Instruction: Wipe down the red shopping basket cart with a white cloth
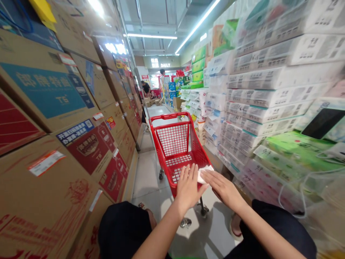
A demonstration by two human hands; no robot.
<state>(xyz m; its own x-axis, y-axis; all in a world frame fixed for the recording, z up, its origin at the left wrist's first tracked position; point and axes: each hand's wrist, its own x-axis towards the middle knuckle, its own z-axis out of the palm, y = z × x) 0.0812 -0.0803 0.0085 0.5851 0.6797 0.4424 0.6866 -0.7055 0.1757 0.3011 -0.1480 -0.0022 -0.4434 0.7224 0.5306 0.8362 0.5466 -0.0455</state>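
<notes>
A red plastic shopping cart (176, 133) stands in front of me between my knees. My left hand (188, 183) lies on the cart's near end, palm down, its fingers stretched out. My right hand (221, 185) is at the near right corner, its fingers together over a folded white tissue (204, 173). The tissue rests against the cart's rim, partly hidden under those fingers. The basket's grid walls and floor show beyond my hands.
Cardboard cartons (88, 147) are stacked along the left. Packs of tissue paper (258, 93) rise in piles on the right, with a dark phone (323, 122) on a lower pile. Tiled floor (148, 165) runs down the aisle, where people and more boxes are in the distance.
</notes>
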